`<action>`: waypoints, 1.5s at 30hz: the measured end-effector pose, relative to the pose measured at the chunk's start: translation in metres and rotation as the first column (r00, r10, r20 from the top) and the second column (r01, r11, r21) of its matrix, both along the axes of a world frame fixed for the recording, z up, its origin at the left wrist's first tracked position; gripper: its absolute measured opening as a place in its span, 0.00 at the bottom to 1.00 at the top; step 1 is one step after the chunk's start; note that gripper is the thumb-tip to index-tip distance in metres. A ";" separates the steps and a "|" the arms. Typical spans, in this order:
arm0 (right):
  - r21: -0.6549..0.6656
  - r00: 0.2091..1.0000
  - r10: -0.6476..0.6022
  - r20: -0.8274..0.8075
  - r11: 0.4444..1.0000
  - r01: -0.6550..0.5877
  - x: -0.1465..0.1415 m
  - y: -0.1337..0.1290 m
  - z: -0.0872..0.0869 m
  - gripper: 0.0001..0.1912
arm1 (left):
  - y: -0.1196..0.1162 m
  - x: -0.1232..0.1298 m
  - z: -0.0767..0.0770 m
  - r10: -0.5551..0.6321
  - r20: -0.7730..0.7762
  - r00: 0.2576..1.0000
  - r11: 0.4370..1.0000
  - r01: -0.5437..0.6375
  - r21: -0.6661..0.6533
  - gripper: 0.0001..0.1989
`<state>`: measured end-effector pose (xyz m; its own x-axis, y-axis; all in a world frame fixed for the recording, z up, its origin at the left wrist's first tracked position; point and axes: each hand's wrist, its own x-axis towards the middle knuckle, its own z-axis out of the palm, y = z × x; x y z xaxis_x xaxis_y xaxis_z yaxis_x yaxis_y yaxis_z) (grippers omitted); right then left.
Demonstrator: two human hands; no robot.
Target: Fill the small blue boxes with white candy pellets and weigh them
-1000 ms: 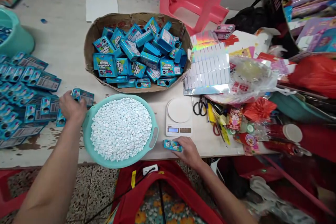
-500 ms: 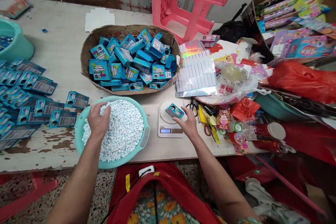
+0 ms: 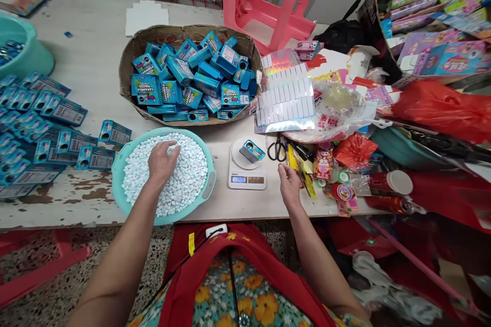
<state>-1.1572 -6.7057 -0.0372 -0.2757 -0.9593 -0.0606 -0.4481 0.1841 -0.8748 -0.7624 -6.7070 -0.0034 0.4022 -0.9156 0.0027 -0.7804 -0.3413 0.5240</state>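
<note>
Head view, everything placed from the white square digital kitchen scale (image 3: 245,171) on the worn white table (image 3: 215,204).

On the scale's round platform: one small blue rectangular box (image 3: 252,151), tilted to the camera, round dark opening on its upper face, coloured print along the side. Scale's display lit blue with dark digits.

Behind and left of the scale: brown cut-down cardboard carton (image 3: 128,59) heaped with blue printed boxes (image 3: 207,84). White capitals read "CARAMELO"; second word looks like "MACIZO", though the lettering is small and soft. Some sides carry white panels with barcodes.

Left of the scale: round mint-green plastic basin (image 3: 164,220) full of small white pellets (image 3: 182,184). Left hand over them, loosely open, thumb parted from fingers, tips at the pellets. Farther left, rows of standing blue boxes (image 3: 63,110), holes facing out.

Right of the scale: right hand, fingers half-curled, unclenched (image 3: 290,184), near black-handled scissors (image 3: 276,149). Behind these, a shiny silver sheet with white rectangles (image 3: 286,97) and a clear plastic bag with red characters (image 3: 337,107).

Against half a second ago: the small box, then in the right hand above the platform, now stands there released; right hand drawn off rightward. Left hand has moved from the basin's rim side toward the middle of the pellets.
</note>
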 end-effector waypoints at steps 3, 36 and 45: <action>-0.004 0.999 0.042 0.009 0.999 -0.042 0.009 -0.003 0.002 0.23 | 0.001 -0.002 -0.002 -0.054 0.040 0.998 0.998 0.053 0.016 0.18; -0.058 0.571 0.762 -0.306 0.584 -0.810 0.256 -0.008 0.105 0.16 | 0.007 -0.005 0.089 -0.106 -0.992 0.065 0.723 -0.680 -0.122 0.15; -0.103 0.633 0.757 -0.162 0.625 -0.774 0.256 -0.009 0.097 0.17 | 0.005 0.007 0.089 -0.085 -0.996 -0.017 0.771 -0.635 -0.055 0.19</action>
